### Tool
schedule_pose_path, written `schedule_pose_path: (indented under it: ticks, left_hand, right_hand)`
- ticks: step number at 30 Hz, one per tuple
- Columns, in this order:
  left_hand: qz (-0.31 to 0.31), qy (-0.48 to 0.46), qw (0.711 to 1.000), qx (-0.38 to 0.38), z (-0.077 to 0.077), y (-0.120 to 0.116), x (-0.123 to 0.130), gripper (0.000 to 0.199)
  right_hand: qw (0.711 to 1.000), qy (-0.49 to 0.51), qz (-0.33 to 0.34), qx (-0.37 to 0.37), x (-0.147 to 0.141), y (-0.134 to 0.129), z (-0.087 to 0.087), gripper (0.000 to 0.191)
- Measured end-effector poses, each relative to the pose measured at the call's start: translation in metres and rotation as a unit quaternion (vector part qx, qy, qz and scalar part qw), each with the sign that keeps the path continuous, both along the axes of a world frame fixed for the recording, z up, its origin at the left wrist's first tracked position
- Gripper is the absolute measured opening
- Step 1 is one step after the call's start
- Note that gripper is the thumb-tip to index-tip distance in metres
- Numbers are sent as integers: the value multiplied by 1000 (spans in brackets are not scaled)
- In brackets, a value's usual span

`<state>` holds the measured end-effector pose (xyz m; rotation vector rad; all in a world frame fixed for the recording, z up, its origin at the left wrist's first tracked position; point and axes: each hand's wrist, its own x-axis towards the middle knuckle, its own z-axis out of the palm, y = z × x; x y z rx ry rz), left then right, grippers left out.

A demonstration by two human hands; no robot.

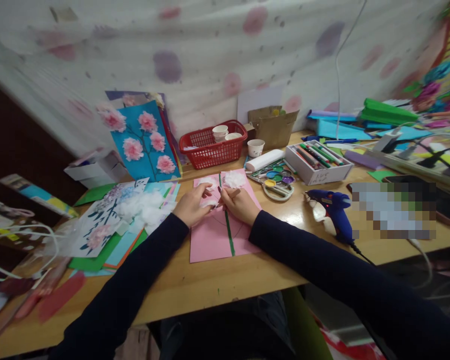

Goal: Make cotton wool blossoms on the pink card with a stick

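A pink card is laid on the surface directly in front of the person, with a green stripe running down it. A fluffy white tuft is set at its upper right. Both hands are bent over the card's upper part. The grip of the left hand is curled beside some white material, but whether it is pinched cannot be told. The fingers of the right hand are drawn together near the stripe; whether anything slim is held in that grip cannot be made out either.

The card is not seen to be fastened, so it could be skewed if one hand is pressed or pulled unevenly. To the left, a heap of white fluff is piled on papers close to the left sleeve, by which it could be dragged off or scattered. On the right, scissors are placed by a paint palette. Farther out, a glue gun is propped with a red light showing; if it is hot, a burn could be caused by an outward sweep of the right arm, and it could be toppled by a snagged cord.
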<state>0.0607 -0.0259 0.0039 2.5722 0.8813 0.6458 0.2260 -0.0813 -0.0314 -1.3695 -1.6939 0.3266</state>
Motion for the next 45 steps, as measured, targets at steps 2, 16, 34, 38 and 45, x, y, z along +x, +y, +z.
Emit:
schedule_pose_path:
  ticks: [2, 16, 34, 38, 45]
  left_hand:
    - [15, 20, 1000, 8, 3, -1, -14, 68]
    - [55, 115, 991, -32, -22, 2, -42, 115]
    - [46, 95, 994, -20, -31, 7, -46, 115]
    - [6, 69, 997, 28, -28, -1, -41, 86]
    - [-20, 18, 999, 38, -16, 10, -8, 24]
  right_hand:
    - [999, -50, 9, 6, -2, 0, 5, 44]
    - [921, -386, 50, -1, -31, 27, 39, 31]
    - [997, 31, 6, -65, -3, 11, 31, 50]
    - [1000, 3, -16, -23, -2, -11, 42, 49]
    - [972, -33, -190, 136, 20, -97, 59, 55]
